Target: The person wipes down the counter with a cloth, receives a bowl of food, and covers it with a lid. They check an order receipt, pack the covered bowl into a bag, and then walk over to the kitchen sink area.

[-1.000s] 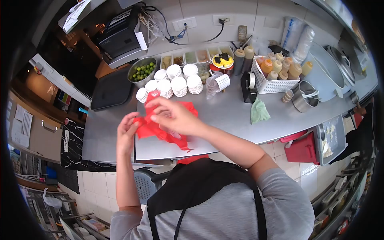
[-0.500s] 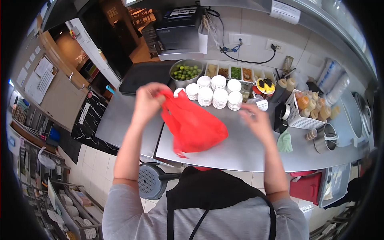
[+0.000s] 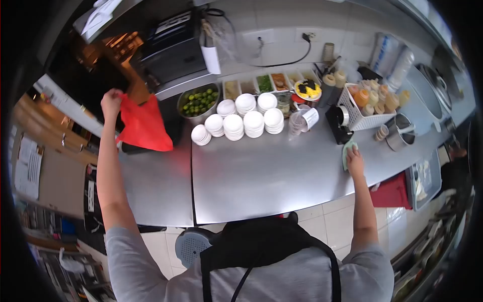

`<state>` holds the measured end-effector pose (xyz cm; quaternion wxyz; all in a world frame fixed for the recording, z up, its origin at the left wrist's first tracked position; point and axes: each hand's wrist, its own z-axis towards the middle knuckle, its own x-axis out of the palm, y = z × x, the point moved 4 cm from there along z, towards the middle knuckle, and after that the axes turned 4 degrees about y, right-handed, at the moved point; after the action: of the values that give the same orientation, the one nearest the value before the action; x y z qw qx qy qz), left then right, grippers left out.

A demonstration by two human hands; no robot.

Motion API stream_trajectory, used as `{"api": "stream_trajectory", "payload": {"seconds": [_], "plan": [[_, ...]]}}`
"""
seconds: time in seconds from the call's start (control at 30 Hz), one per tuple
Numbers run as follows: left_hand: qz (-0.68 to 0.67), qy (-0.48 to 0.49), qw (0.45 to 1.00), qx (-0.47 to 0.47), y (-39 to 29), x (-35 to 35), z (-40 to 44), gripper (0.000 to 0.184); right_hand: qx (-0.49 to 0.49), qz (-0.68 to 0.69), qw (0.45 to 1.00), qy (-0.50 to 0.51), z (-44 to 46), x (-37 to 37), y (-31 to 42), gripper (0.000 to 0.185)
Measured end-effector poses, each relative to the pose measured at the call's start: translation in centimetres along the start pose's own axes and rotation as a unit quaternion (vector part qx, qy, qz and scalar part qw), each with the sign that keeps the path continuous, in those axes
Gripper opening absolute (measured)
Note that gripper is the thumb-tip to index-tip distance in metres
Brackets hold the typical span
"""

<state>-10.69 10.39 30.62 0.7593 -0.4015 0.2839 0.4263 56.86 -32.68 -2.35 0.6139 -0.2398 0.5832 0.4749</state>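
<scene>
At the left, my left hand (image 3: 111,104) pinches the top of a red cloth-like bag (image 3: 146,126), which hangs over the black board (image 3: 176,118). My right hand (image 3: 355,160) is closed over a pale green cloth (image 3: 346,151) lying on the steel counter (image 3: 266,171), beside a black dispenser (image 3: 338,125). Between my two hands stand several stacks of small white lidded cups (image 3: 233,126). Part of the green cloth is hidden under my fingers.
Behind the cups are a steel pot of limes (image 3: 199,103) and a row of topping containers (image 3: 264,83). A white basket of sauce bottles (image 3: 370,110) and a metal pot (image 3: 401,135) stand at the right. A stool (image 3: 192,247) is below the counter.
My left hand has carried the red bag leftward, off the middle of the counter. My right hand has moved right and down onto the green cloth. The camera view has shifted.
</scene>
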Motion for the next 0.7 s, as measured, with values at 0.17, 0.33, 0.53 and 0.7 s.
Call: {"api": "stream_trajectory", "payload": {"seconds": [0.17,0.33,0.53,0.7], "plan": [[0.11,0.005,0.99,-0.088,11.6,7.3,-2.9,0.018,0.057,-0.067,0.996,0.03,-1.2,2.8,8.0,0.049],[0.01,-0.102,0.995,0.018,-2.7,8.1,-11.2,0.02,-0.165,-0.073,0.983,-0.013,-2.7,12.3,25.7,0.059],[-0.236,0.11,0.959,0.115,-23.4,18.2,-21.5,0.032,-0.584,0.095,0.78,0.202,-13.3,7.3,39.2,0.041],[-0.213,0.251,0.92,0.212,-36.0,24.8,-25.6,0.054,-0.544,0.16,0.781,0.263,-13.1,6.0,29.1,0.03]]}}
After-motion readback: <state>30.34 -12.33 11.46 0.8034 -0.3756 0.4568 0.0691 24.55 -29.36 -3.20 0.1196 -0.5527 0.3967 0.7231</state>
